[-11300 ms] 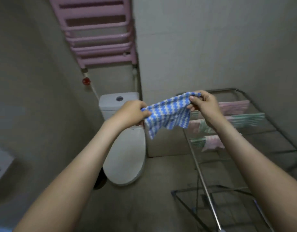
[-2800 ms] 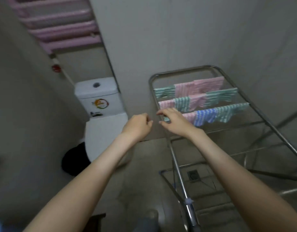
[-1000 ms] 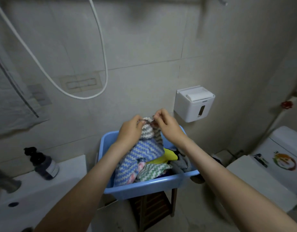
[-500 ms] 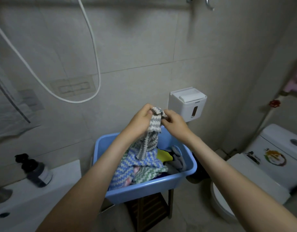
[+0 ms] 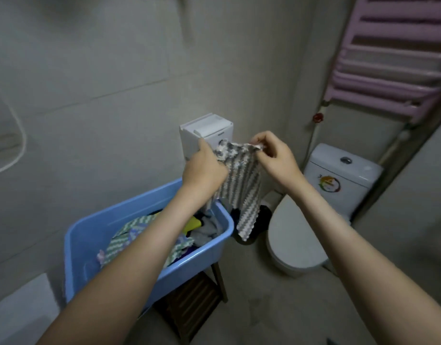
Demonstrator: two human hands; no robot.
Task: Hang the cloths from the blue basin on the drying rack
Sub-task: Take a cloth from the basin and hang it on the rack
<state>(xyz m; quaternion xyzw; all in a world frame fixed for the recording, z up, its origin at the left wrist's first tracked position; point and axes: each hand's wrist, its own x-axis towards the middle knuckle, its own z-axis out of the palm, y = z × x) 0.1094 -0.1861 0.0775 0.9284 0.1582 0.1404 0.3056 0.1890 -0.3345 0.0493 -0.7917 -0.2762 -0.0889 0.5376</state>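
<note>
grey-and-white striped cloth held up, hanging beside blue basin, basin on wooden stand, heaped cloths inside

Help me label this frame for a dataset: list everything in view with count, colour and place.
striped cloth: one, grey and white, held up over the basin's right end
blue basin: one, blue, lower left, on the stool
cloths in the basin: several, green-white, yellow, grey, piled inside
stool: one, dark wood, under the basin
dispenser box: one, white, on the wall behind the hands
toilet: one, white, right of the basin
towel radiator: one, pink, upper right wall
valve: one, red, below the radiator
hose: one, white, left edge
left hand: one, grips the cloth's top edge
right hand: one, pinches the cloth's top edge
</note>
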